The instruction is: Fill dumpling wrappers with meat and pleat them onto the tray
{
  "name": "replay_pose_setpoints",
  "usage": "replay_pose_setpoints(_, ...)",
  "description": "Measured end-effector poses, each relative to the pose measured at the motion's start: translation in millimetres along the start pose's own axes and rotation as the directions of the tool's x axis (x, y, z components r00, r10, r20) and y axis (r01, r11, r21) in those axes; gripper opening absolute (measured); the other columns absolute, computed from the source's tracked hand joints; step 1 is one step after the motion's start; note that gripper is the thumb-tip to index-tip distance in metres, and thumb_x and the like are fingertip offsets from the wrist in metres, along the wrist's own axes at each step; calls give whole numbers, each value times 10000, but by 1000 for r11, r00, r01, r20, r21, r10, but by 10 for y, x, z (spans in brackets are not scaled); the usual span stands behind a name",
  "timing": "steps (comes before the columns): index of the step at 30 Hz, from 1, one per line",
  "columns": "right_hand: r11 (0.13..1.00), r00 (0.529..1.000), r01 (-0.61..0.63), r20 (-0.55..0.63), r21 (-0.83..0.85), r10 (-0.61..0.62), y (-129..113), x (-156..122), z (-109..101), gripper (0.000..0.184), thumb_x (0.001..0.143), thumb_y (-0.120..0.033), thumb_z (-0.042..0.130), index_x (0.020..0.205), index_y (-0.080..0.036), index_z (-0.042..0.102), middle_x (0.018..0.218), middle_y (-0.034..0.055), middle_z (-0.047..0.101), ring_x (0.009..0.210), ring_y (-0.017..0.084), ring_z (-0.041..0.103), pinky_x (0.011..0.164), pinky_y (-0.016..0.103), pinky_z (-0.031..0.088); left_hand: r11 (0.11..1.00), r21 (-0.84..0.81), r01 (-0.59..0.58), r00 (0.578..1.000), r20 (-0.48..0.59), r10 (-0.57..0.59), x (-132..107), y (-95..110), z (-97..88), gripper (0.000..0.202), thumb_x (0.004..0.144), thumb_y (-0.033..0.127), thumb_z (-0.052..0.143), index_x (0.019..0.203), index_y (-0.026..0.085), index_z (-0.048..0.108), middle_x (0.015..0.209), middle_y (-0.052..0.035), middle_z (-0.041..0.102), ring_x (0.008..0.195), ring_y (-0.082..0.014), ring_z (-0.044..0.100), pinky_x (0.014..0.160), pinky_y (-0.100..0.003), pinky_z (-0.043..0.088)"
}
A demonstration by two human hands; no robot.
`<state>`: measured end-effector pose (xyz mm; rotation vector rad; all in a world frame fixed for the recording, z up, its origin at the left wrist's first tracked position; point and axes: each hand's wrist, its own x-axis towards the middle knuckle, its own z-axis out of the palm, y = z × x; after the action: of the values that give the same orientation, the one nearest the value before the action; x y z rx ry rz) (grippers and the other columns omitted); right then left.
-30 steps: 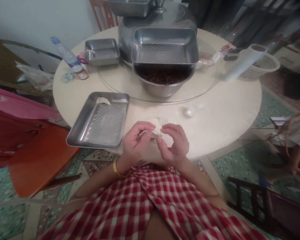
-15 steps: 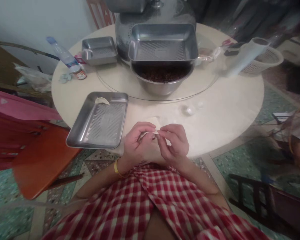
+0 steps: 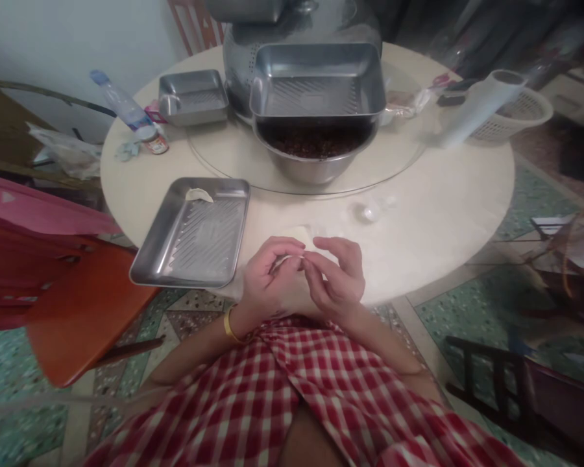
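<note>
Nearest, above the checked shirt [image 3: 253, 389], the left hand [image 3: 267, 275] curls with its thumb and fingers closed on a small pale wrapper [image 3: 300, 257], while the right hand [image 3: 338, 275] pinches at the wrapper's near-side end between thumb and forefinger, its other fingers loosely bent. The wrapper sits between the two sets of fingertips, over the table's near edge, mostly hidden by them. It looks like thin dough, so it should be light, soft and limp, easily stretched or torn by a hard pull; the rim is the place to hold it, with flat, gentle fingertip pressure, and the middle is better cradled than squeezed. Just beyond the hands a flat pale piece [image 3: 296, 231] lies on the table [image 3: 418, 214]. To the left, in a metal tray [image 3: 204, 240], rests a folded dumpling [image 3: 199, 195], likely soft too and best lifted by its body from beneath. Farther off stands a steel bowl [image 3: 316, 170] of dark filling [image 3: 316, 144], which looks moist and probably slippery, with a deep tray [image 3: 316, 97] above it.
</note>
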<state>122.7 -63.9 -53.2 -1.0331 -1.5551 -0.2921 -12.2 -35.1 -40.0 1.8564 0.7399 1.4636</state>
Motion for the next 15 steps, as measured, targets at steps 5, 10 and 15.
replay_pose_setpoints(5,999,1000,13,3,-41,-13,57,-25,1,260,980,-304,511,1189,-181,605,1191,148,651,1078,229,631,851,398,578,992,-80,99,992,-75,-105,33,18,6,80,929,216,595,894,203,666,904,-25,716,829,-117,678,718,-226,550)
replay_pose_setpoints(10,998,1000,-15,-22,-67,14,78,-48,9,122,938,-254,586,1021,-191,650,1086,115,689,1005,224,629,826,389,563,982,-132,135,985,-89,-147,46,15,4,87,922,264,620,890,206,677,900,-23,722,821,-118,675,688,-219,546)
replay_pose_setpoints(15,996,998,1,-67,-87,-7,18,-31,37,77,891,-132,618,929,-198,632,948,69,718,902,198,624,787,359,546,990,-92,107,990,-81,-114,19,16,17,81,922,211,603,903,205,681,913,-23,713,844,-116,675,684,-206,553)
